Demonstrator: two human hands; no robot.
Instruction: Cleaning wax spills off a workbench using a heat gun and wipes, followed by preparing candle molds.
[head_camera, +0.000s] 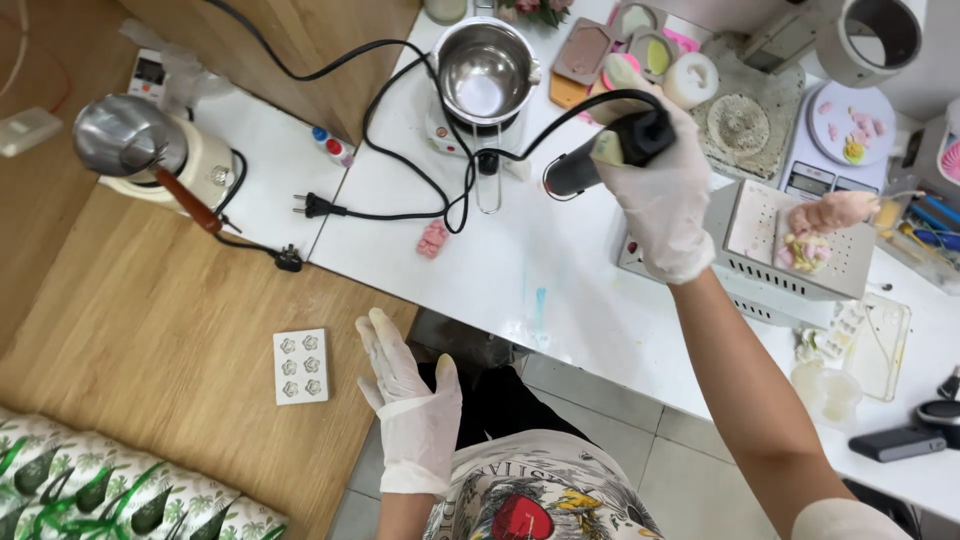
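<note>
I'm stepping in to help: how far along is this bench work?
Done, it seems: pink and yellow moulded pieces lie on the perforated metal tray, one pink piece on the white table. In hand: the right hand holds a black corded tool; the left hand hovers open by the flower mould. Left: the steel pot looks empty, a plug lies loose.

A steel pot (487, 70) stands on a small heater at the white desk's (560, 290) far edge. A pink wax piece (433, 239) lies near its left edge. A white flower mould (301, 366) rests on the wooden desk (150, 330).
</note>
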